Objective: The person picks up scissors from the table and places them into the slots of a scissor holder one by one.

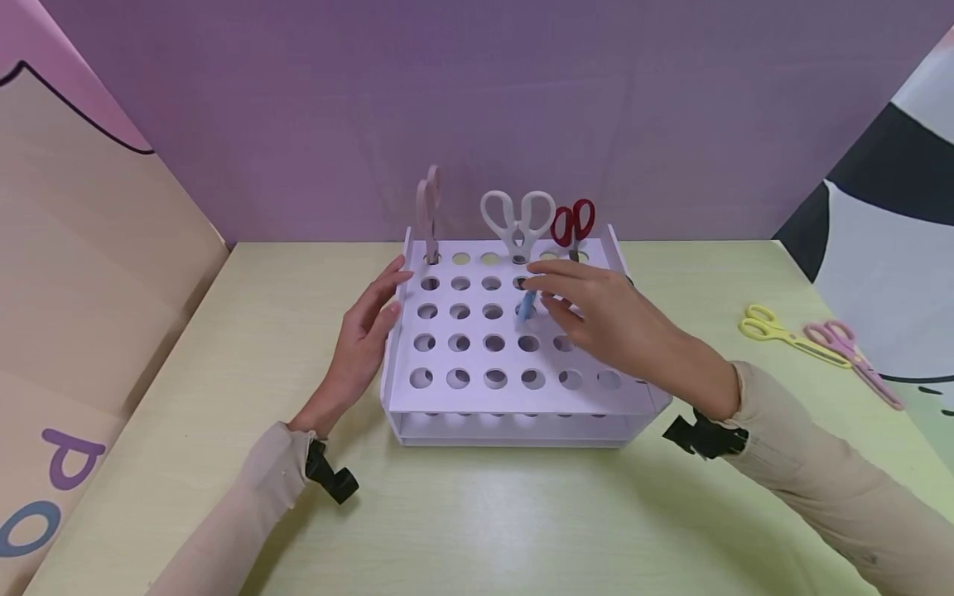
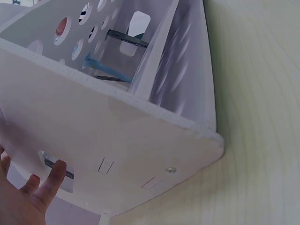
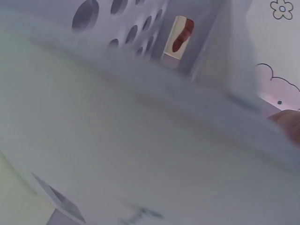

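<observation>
Nearest to us, at the foot of the head view, two beige sleeves (image 1: 820, 472) reach over the pale wooden table (image 1: 477, 530), each with a black strap (image 1: 328, 472) at the wrist. Beyond them stands the white rack (image 1: 514, 401), its sloping top pierced with rows of round holes.

At its left side we see the left hand (image 1: 356, 343), fingers loosely extended and resting against the panel. Only the left wrist view tells us that a fingertip lies at a cut-out in this panel, and that a screw head (image 2: 171, 170) sits near the lower corner.

The right hand (image 1: 614, 319) is over the top of the rack, fingers bent, pinching the blue tool (image 1: 526, 306), which stands in a hole of the third row from the front. From the head we see just a short stretch of it below the fingertips; the left wrist view shows its blue lower part slanting down inside, near a dark blade (image 2: 129, 38). The right wrist view is mostly blurred side panel, with a bit of finger at its right edge.

On the table to the right, yellow scissors (image 1: 768, 325) touch lilac scissors (image 1: 857, 360). Along the back row stand pale pink scissors (image 1: 426, 207), white scissors (image 1: 517, 228) and red scissors (image 1: 573, 223), before the purple backdrop (image 1: 477, 99).
</observation>
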`<state>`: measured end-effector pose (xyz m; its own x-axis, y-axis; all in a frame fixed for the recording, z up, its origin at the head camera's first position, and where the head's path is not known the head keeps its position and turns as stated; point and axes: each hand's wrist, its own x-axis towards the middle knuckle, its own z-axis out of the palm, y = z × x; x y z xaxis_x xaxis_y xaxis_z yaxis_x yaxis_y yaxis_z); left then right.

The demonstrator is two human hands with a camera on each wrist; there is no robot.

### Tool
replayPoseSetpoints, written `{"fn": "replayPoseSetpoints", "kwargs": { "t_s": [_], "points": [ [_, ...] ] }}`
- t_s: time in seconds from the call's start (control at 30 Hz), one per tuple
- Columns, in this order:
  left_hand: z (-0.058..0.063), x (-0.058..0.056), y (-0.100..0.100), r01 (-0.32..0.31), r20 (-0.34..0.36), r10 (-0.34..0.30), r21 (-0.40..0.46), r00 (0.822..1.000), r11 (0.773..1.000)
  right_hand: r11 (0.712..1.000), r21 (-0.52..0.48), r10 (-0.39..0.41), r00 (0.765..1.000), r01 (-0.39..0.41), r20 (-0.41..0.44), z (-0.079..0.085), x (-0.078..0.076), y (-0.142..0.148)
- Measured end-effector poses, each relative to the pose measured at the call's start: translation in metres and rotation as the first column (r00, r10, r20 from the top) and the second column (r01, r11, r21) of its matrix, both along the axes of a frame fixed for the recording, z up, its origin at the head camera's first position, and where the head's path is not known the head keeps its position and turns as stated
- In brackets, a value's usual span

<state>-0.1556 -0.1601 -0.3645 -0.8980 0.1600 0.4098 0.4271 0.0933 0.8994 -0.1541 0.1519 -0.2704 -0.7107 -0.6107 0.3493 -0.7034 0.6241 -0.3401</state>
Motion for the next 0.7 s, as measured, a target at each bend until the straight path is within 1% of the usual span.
{"fn": "replayPoseSetpoints", "kwargs": {
  "t_s": [0.13,0.27,0.47,0.7],
  "points": [
    [0.000,-0.001,0.000,0.003,-0.003,-0.003,0.004,1.000,1.000,0.998,-0.061,0.016,0.998,-0.019,-0.053,0.003,0.005,0.007],
    [-0.001,-0.001,0.000,0.003,0.000,-0.003,0.000,1.000,1.000,0.993,-0.110,0.036,0.993,-0.049,-0.117,0.004,0.010,0.015],
    [0.000,0.000,-0.001,0.002,0.003,-0.002,-0.008,1.000,1.000,0.991,-0.129,0.003,0.989,-0.022,-0.145,0.005,0.019,0.026],
    [0.000,0.000,-0.005,0.003,0.003,-0.003,-0.002,1.000,1.000,0.986,-0.169,-0.021,0.984,-0.010,-0.178,0.004,0.023,0.036]
  ]
}}
